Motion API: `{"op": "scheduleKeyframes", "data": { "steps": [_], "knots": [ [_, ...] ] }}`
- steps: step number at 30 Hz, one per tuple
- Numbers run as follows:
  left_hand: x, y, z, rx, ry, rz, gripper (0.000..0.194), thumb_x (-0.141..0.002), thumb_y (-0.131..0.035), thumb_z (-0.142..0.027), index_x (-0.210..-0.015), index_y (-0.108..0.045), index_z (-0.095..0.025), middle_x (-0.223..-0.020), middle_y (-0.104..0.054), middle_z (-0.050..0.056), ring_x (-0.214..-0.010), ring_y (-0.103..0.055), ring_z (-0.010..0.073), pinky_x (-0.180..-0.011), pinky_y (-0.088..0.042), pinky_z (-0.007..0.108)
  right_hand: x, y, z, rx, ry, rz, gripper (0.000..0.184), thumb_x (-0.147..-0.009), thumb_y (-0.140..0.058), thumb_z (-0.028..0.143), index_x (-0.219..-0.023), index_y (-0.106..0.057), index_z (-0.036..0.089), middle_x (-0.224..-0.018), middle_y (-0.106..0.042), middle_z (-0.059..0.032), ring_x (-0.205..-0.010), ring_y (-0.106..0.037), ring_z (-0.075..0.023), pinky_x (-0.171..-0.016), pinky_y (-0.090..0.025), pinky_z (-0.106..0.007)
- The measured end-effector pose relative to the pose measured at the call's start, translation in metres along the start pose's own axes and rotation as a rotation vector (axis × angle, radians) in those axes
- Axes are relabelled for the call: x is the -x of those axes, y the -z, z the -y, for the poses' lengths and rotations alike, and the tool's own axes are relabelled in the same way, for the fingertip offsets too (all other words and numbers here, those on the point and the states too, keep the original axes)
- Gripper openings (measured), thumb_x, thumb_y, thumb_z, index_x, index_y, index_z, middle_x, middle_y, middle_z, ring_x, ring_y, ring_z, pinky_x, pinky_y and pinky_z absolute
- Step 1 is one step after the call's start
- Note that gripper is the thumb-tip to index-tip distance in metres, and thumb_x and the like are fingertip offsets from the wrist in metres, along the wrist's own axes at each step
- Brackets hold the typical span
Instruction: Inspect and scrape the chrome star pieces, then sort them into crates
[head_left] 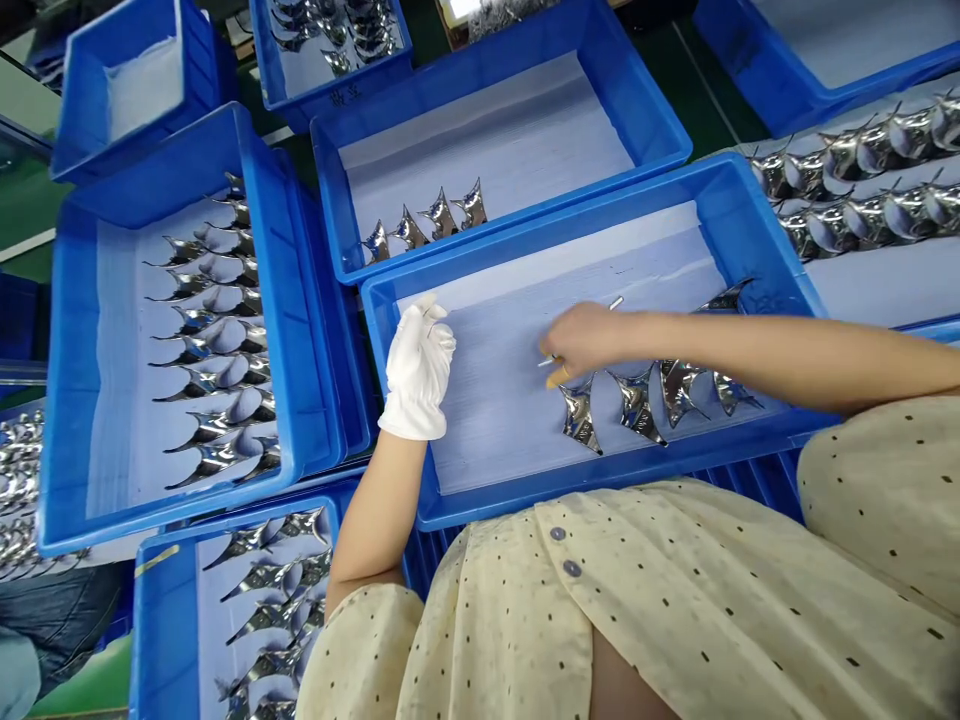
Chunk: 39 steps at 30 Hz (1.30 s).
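Note:
My right hand point(581, 340) is bare and closed on a thin white stick-like tool point(616, 302), with an orange cover on one fingertip. It hovers just above the leftmost shiny ray-shaped metal part point(579, 418) in a row lying on the white liner of the blue bin point(390, 320) in front of me. More parts of that row point(637, 405) run to the right under my forearm. My left hand point(416, 370), in a white glove, rests at the bin's left side with its fingers curled; whether anything is in them is hidden.
Blue bins crowd all around. One behind point(660, 120) holds a short row of parts point(427, 222). The left bin point(52, 380) and the lower-left bin point(150, 640) hold several parts. Rows of parts point(862, 190) lie at the right. An empty small bin point(82, 110) sits far left.

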<state>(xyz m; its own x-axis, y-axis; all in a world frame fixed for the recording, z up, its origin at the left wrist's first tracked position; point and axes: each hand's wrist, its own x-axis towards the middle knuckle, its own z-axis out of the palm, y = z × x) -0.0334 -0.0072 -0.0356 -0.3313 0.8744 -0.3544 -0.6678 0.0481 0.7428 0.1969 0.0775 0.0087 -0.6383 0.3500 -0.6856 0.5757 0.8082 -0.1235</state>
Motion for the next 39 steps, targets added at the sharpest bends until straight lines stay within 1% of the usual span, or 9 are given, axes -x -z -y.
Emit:
{"op": "scheduleKeyframes", "data": {
  "steps": [4,8,12,16,18,21,26,35,39],
  "knots": [
    [0.000,-0.003,0.002,-0.029,0.005,-0.004,0.020,-0.098,-0.085,-0.034,-0.105,-0.078,-0.017,-0.090,-0.072,0.001,-0.066,-0.064,0.0040,-0.062,-0.054,0.014,0.002,-0.038,0.018,-0.002,-0.039,0.022,0.036,-0.104,-0.068,0.040,-0.117,-0.087,0.012,-0.107,-0.084,-0.0199,-0.093,-0.078,-0.0296,-0.064,-0.033,-0.033],
    [0.002,-0.004,0.003,-0.128,-0.006,0.046,0.024,-0.097,-0.084,-0.039,-0.099,-0.077,-0.017,-0.082,-0.069,0.000,-0.060,-0.061,0.0037,-0.059,-0.051,0.014,0.002,-0.036,0.013,-0.071,-0.004,-0.110,0.028,-0.101,-0.067,0.035,-0.109,-0.087,0.018,-0.100,-0.085,-0.0134,-0.087,-0.076,-0.0252,-0.062,-0.029,-0.031],
    [0.010,-0.004,0.006,-0.453,0.056,0.286,0.044,-0.087,-0.089,-0.057,-0.102,-0.079,-0.016,-0.085,-0.073,0.003,-0.056,-0.059,0.0061,-0.049,-0.045,0.018,0.006,-0.017,-0.001,-0.227,0.257,-0.524,0.019,-0.098,-0.067,0.031,-0.090,-0.082,0.021,-0.091,-0.084,-0.0025,-0.076,-0.071,-0.0163,-0.063,-0.034,-0.027],
    [0.022,-0.007,0.010,-0.546,0.363,0.636,0.069,-0.079,-0.084,-0.080,-0.095,-0.078,-0.013,-0.072,-0.070,0.006,-0.053,-0.058,0.0109,-0.047,-0.043,0.023,0.005,0.009,-0.010,-0.209,0.498,-1.021,0.029,-0.105,-0.060,0.038,-0.088,-0.080,0.025,-0.083,-0.079,0.0018,-0.071,-0.066,-0.0137,-0.063,-0.035,-0.027],
    [0.024,-0.010,0.009,-0.457,0.345,0.645,0.068,-0.077,-0.087,-0.078,-0.095,-0.078,-0.013,-0.074,-0.072,0.007,-0.051,-0.052,0.0082,-0.049,-0.042,0.023,0.000,0.021,-0.009,-0.272,0.523,-1.143,0.030,-0.106,-0.062,0.044,-0.091,-0.081,0.026,-0.088,-0.079,0.0013,-0.079,-0.069,-0.0151,-0.067,-0.039,-0.028],
    [0.024,-0.015,0.005,-0.357,0.079,0.400,0.061,-0.070,-0.096,-0.068,-0.091,-0.074,-0.015,-0.073,-0.072,0.004,-0.048,-0.048,0.0048,-0.047,-0.037,0.020,-0.012,0.028,-0.001,-0.589,0.500,-1.284,0.034,-0.105,-0.067,0.054,-0.099,-0.082,0.025,-0.097,-0.080,-0.0021,-0.089,-0.071,-0.0172,-0.074,-0.046,-0.029],
    [0.032,-0.018,0.000,-0.539,-0.291,0.051,0.044,-0.083,-0.087,-0.059,-0.092,-0.072,-0.019,-0.053,-0.058,-0.006,-0.043,-0.052,0.0082,-0.045,-0.037,0.019,-0.038,0.017,0.021,-1.134,0.480,-1.165,0.043,-0.091,-0.083,0.061,-0.102,-0.082,0.019,-0.098,-0.079,-0.0035,-0.061,-0.047,-0.0085,-0.056,-0.036,-0.027],
    [0.041,-0.005,0.009,-0.915,-0.856,0.054,0.052,-0.077,-0.095,-0.066,-0.078,-0.067,-0.023,-0.070,-0.064,0.000,-0.062,-0.058,0.0140,-0.066,-0.048,0.029,-0.052,0.011,0.050,-1.529,0.539,-1.060,0.039,-0.082,-0.088,0.058,-0.088,-0.080,0.020,-0.095,-0.082,-0.0058,-0.083,-0.071,-0.0169,-0.075,-0.058,-0.029],
    [0.038,-0.006,0.004,-1.019,-0.891,0.099,0.056,-0.070,-0.098,-0.069,-0.074,-0.065,-0.023,-0.069,-0.058,0.000,-0.063,-0.053,0.0149,-0.064,-0.043,0.030,-0.050,0.006,0.050,-1.490,0.540,-0.991,0.038,-0.088,-0.084,0.057,-0.094,-0.080,0.019,-0.096,-0.081,-0.0057,-0.080,-0.071,-0.0159,-0.075,-0.058,-0.029]
  ]
}}
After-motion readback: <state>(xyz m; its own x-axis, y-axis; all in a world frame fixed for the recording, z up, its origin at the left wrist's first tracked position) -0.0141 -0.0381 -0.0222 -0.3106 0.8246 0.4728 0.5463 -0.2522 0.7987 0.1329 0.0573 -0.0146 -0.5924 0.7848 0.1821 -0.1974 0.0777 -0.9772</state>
